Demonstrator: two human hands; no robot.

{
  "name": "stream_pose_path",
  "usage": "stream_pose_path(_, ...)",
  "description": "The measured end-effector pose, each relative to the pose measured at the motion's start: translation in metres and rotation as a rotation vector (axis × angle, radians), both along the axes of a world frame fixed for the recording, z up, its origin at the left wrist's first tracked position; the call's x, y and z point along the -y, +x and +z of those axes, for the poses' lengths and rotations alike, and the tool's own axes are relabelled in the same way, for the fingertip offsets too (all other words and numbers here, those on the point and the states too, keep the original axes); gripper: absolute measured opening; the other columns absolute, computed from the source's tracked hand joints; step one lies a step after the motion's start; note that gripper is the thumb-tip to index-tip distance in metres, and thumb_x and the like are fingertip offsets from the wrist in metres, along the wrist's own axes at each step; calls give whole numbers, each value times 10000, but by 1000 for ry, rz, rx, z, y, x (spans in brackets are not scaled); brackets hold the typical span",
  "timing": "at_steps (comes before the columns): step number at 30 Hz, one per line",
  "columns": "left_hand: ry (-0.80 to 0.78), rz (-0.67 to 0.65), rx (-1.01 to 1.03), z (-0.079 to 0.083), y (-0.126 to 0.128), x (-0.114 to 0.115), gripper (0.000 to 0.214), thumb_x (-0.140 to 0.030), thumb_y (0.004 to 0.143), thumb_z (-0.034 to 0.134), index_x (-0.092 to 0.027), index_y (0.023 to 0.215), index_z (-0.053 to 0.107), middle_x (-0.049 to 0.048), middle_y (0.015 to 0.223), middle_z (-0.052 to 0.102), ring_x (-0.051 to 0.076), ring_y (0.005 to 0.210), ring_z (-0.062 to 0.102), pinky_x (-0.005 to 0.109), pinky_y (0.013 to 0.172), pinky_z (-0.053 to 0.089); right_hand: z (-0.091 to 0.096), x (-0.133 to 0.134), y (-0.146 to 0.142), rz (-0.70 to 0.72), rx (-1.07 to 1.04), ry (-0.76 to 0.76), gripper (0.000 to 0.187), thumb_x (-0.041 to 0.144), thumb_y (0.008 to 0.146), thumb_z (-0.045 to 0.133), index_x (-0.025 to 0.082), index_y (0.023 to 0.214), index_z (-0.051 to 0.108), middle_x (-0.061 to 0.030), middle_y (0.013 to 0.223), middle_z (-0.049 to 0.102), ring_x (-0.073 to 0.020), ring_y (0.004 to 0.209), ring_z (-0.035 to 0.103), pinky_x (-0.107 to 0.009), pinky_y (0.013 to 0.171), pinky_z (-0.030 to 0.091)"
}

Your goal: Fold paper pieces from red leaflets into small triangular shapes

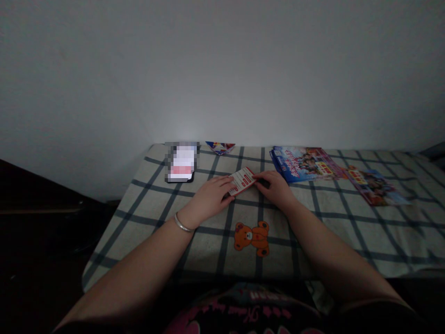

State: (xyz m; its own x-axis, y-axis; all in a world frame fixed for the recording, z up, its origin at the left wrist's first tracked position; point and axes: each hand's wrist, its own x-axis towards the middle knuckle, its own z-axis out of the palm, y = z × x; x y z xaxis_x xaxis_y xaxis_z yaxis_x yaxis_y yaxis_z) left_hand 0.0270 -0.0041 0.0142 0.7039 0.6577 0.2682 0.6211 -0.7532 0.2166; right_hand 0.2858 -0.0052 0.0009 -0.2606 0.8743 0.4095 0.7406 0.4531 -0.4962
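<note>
A small folded paper leaflet [243,179], white with red print, lies at a slant between my hands over the checked tablecloth. My left hand [209,197] holds its left end, with the fingers on top and the thumb along the near edge. At the opposite end, my right hand [276,188] pinches the right corner between thumb and fingers. A silver bangle circles my left wrist.
A lit phone [182,161] lies at the back left. Beside it, against the wall, is a folded paper triangle [220,147]. Colourful flyers [302,164] overlap at the back right, with another flyer [378,185] further right. An orange bear picture [252,237] is nearer me.
</note>
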Motion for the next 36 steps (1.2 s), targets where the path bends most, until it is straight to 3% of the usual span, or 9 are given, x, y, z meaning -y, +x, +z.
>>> stream_pose_path(6,77,92,-47,8,3,3,237,-289,967,526,-153,1111,656,108,1145,707,247,1035,671,422,948,493,1,2,-1,-3,-67,10,302,213,832,635,233,1130,677,-88,1120,667,-245,1061,615,-453,987,497)
stream_pose_path(9,155,74,-62,8,5,5,178,-247,955,542,-152,1047,661,110,1106,716,252,999,678,439,957,473,3,3,-3,-27,-78,16,289,204,819,635,228,1104,676,-88,1089,647,-243,1038,611,-443,961,513)
stream_pose_path(12,177,126,-117,7,8,9,130,-222,943,547,-152,956,656,101,948,731,241,865,690,394,849,499,5,5,-4,-59,-91,11,234,205,831,615,220,1060,664,-79,1012,640,-230,960,621,-418,890,537)
stream_pose_path(16,116,270,-142,11,11,15,163,-260,960,513,-161,955,642,85,821,710,216,695,667,311,634,468,4,5,-3,-111,-123,16,159,221,836,602,213,993,626,-67,948,631,-215,882,621,-393,828,536)
stream_pose_path(21,-27,347,-10,17,8,15,115,-247,935,540,-175,992,611,64,870,712,206,710,662,279,578,412,2,3,-2,-149,-125,21,33,231,829,585,220,860,581,-41,842,628,-201,793,603,-363,755,513)
stream_pose_path(25,-128,393,152,18,3,10,68,-242,910,564,-182,933,587,32,799,690,180,664,641,261,548,373,5,5,-4,-28,-56,2,21,201,829,590,220,832,598,-34,804,643,-200,783,600,-351,739,506)
stream_pose_path(32,-262,432,403,8,-3,0,96,-286,866,565,-200,837,532,11,764,652,171,659,612,269,574,415,13,13,-12,265,97,22,262,193,832,657,240,1089,664,-74,1135,685,-249,1092,599,-430,947,488)
stream_pose_path(36,-355,434,584,-4,-6,-7,84,-280,827,567,-209,846,526,-9,769,646,151,646,604,263,588,452,15,14,-13,309,156,33,330,192,811,704,268,1131,676,-57,1219,676,-259,1155,582,-468,1001,456)
